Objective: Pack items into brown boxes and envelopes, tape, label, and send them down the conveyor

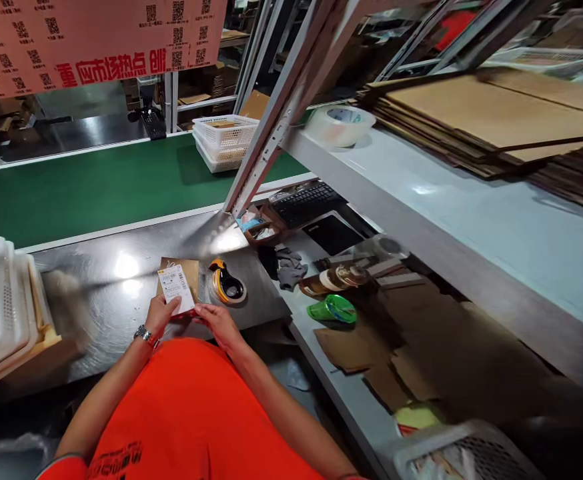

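A white shipping label (177,285) with printed barcodes lies over a small flat brown cardboard box (191,270) on the metal table. My left hand (160,316) grips the label's lower left edge, thumb on top; a watch is on that wrist. At the lower right corner, my right hand (218,323) pinches the label between its fingertips. Whether the label is stuck to the box, I cannot tell. Just right of the box lies an orange and black tape dispenser (229,285) with a tape roll, touched by neither hand.
Stacked white baskets (1,300) stand at the left. Beyond the metal table (121,293) runs a green conveyor belt (86,187) carrying white baskets (224,143). On the right, a shelf (421,193) holds cardboard sheets (501,113) and clear tape (341,125); below are a bottle (344,276) and green cup (332,309).
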### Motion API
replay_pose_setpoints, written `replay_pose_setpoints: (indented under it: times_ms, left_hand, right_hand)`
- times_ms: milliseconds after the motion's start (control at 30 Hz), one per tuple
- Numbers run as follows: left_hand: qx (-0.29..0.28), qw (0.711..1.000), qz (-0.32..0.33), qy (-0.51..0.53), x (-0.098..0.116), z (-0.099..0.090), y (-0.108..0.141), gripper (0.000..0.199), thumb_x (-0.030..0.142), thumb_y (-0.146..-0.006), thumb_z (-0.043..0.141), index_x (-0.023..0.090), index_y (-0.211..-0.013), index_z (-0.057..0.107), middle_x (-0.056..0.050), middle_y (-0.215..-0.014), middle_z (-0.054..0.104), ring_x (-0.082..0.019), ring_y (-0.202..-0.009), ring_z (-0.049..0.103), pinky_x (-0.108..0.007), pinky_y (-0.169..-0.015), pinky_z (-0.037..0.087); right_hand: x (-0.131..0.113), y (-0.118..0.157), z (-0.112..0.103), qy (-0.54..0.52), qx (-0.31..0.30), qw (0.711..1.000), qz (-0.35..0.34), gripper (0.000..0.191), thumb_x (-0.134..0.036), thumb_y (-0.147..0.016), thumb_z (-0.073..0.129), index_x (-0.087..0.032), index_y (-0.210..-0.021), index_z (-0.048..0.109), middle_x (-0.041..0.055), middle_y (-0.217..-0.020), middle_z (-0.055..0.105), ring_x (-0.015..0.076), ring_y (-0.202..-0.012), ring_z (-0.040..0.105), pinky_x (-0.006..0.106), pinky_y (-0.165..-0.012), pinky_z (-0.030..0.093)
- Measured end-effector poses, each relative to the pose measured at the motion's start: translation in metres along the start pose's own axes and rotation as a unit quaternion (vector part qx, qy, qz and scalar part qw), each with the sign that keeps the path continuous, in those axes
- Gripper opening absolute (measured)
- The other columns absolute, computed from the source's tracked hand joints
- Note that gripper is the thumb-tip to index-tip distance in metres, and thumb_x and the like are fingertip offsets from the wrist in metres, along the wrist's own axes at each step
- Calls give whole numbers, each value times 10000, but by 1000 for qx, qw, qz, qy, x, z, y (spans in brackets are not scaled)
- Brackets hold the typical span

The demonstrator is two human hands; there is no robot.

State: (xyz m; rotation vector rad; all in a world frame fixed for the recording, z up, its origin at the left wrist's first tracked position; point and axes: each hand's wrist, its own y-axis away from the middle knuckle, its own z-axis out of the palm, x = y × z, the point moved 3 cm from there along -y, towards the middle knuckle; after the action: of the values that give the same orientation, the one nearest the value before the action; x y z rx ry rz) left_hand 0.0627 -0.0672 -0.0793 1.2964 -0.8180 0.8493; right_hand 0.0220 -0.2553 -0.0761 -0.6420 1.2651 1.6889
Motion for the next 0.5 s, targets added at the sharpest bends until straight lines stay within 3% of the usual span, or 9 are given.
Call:
replay_pose_setpoints:
  times_ms: [67,167,233,267,333,400,500]
  left_hand:
    - [-5,999,20,-45,-1,1,-2,412,409,-877,861,118,-1166,825,-246,-1320,844,-380,-1171,827,-548,-1086,654]
    - [43,990,78,-107,1,-2,-1,625,342,-821,903,130,-1389,751,-250,-1527,745,-391,-1435,711,-565,-1280,528]
    - [59,973,146,-168,7,-4,3,696,391,-812,918,152,-1440,739,-237,-1629,674,-390,-1566,605,-564,-1357,446]
    - [40,963,179,-199,9,-2,6,644,446,-837,901,163,-1401,771,-225,-1609,692,-384,-1566,605,-555,-1357,449]
    - [-45,948,217,-229,13,3,12,491,554,-926,810,194,-1257,850,-187,-1452,798,-358,-1441,706,-518,-1285,529]
    - [-125,942,211,-230,14,8,18,457,616,-1005,697,221,-1122,895,-143,-1231,878,-321,-1204,809,-467,-1134,622]
    - [-126,953,176,-214,16,10,22,509,656,-1018,652,217,-956,903,-108,-985,890,-279,-905,814,-400,-912,647]
  right_hand:
    - [0,-2,0,4,9,1000,0,694,-787,-506,1051,-215,-868,898,78,-887,870,259,-890,802,430,-930,642]
    - [0,-4,2,3,14,1000,-4,699,-810,-498,1037,-220,-843,893,82,-877,867,264,-879,792,434,-916,635]
    - [0,-5,4,8,16,1000,-11,706,-829,-510,1018,-217,-840,891,86,-872,864,268,-879,785,434,-909,628]
    - [0,-6,4,11,15,1000,-14,708,-832,-519,1011,-214,-843,892,88,-869,862,267,-877,781,433,-910,624]
    - [0,-6,5,27,7,999,-23,698,-825,-543,997,-207,-852,894,81,-855,856,259,-854,766,431,-911,614]
    - [-1,-6,6,60,-9,997,-40,648,-798,-604,974,-202,-846,894,67,-835,846,246,-828,745,426,-910,602]
    - [-5,-4,6,122,-28,990,-70,525,-729,-719,916,-217,-833,894,52,-833,842,242,-825,725,418,-906,587]
